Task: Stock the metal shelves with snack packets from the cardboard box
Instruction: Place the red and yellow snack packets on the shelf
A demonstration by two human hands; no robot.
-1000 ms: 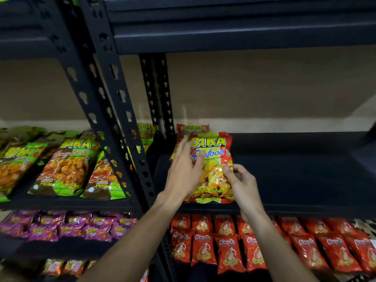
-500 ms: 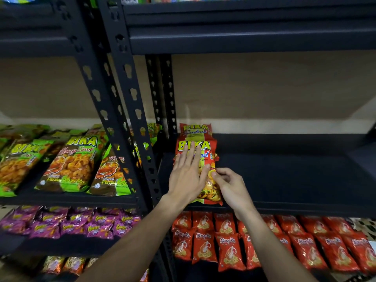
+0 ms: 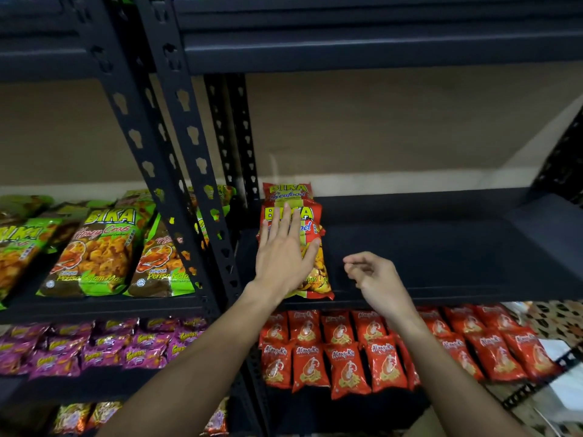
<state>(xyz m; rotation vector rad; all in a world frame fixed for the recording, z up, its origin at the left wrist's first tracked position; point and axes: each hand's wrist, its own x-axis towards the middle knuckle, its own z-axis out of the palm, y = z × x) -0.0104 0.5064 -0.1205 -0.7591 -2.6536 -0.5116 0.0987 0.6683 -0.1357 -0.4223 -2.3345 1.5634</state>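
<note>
Seafood packet (image 3: 316,279), a glossy, crinkled red and yellow plastic pouch printed with golden crackers, lies flat at the left end of the dark metal shelf (image 3: 441,247), its bottom seam at the front lip. A second red packet (image 3: 287,192) with the same print sits just behind it, partly overlapped. The left hand (image 3: 280,260) presses flat on the front pouch, fingers straight. The right hand (image 3: 372,279) hangs just beside it, apart from the plastic, fingers loosely curled round nothing; whether thumb and forefinger meet is unclear. A perforated matt black upright (image 3: 189,152) borders the bay. Green packets (image 3: 94,250) lie on the neighbouring shelf, small red sachets (image 3: 347,364) below.
</note>
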